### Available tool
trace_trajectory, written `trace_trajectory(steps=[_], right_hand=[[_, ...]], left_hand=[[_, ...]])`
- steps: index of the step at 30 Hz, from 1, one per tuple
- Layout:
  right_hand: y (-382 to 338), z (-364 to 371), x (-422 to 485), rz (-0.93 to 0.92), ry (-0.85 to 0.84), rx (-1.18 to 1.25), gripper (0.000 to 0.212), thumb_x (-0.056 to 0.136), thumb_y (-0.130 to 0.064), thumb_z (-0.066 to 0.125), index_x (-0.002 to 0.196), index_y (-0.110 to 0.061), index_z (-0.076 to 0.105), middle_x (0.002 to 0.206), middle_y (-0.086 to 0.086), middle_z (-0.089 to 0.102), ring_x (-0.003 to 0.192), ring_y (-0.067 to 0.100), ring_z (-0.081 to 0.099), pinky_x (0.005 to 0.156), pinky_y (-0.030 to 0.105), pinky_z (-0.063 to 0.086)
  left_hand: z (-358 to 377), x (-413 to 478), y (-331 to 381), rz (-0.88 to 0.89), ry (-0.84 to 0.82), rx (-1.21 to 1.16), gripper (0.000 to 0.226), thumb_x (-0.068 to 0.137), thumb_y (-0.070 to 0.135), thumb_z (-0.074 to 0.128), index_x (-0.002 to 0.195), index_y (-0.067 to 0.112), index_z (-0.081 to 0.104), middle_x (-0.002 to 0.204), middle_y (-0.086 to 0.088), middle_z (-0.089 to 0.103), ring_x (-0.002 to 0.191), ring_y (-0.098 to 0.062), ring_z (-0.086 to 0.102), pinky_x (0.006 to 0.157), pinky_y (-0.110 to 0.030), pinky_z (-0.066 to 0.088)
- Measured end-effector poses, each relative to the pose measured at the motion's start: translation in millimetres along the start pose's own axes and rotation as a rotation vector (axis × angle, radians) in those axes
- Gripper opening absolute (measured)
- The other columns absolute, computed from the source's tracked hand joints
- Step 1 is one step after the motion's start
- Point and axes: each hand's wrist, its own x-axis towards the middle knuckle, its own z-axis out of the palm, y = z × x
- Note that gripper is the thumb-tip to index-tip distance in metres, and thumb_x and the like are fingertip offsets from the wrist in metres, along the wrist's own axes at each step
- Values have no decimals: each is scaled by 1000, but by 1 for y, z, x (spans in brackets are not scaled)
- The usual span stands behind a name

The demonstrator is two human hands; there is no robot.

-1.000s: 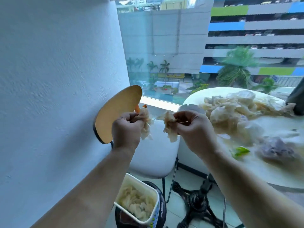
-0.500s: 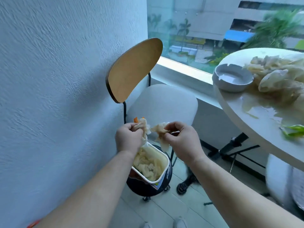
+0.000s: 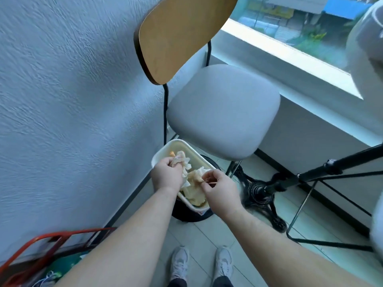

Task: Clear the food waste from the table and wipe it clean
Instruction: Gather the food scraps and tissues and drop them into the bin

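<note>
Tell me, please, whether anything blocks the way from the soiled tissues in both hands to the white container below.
Nothing visible does. The left hand and right hand hold soiled tissues directly over the open white container.

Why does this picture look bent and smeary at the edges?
Head view: the wide-angle lens stretches and tilts the chair; motion blur smears the red frame lower left; the left hand and right hand, gripping tissues, look fairly sharp; daylight enters upper right.

Over a white container resting in a black bin, the left grip clutches a crumpled tissue. The right grip pinches a soiled tissue just beside it.
</note>
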Motion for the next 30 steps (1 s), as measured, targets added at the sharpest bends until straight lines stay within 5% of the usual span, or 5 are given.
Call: trace_trajectory(steps=[7,10,14,22,30], right_hand=[[9,7,5,14,-28,-55,21,96,-12,60,98,-31,69,92,-15,72,82,9,71,73,30,60],[8,2,1,26,-36,-41,18,98,-15,60,97,-31,69,90,-12,72,61,10,67,52,25,52],[6,-6,-5,23,-33,23,15,100,-14,61,98,-26,71,93,-8,73,74,12,70,43,10,45],[-11,-20,-19,-16,21,50,15,99,-16,63,98,-28,72,92,-11,73,84,9,71,67,16,55],[-58,-59,-42,-105,137,98,14,98,-20,64,99,-30,73,90,-13,72,74,3,66,58,11,44]], left_hand=[[1,6,-16,8,-66,-80,17,94,24,75,110,30,75,113,7,75,94,-7,69,94,-26,55],[-1,3,-20,28,-51,-66,16,96,22,73,110,29,76,113,12,74,96,-2,68,87,-21,49],[-9,-2,-21,16,-49,-44,11,98,19,70,100,30,74,99,17,71,97,-4,67,80,-18,45],[-27,-16,-13,78,-56,-12,11,98,18,68,96,27,74,95,14,72,93,1,65,70,-13,43],[-53,-33,49,231,-56,-65,11,95,19,67,89,25,74,82,5,75,70,-11,67,65,-25,52]])
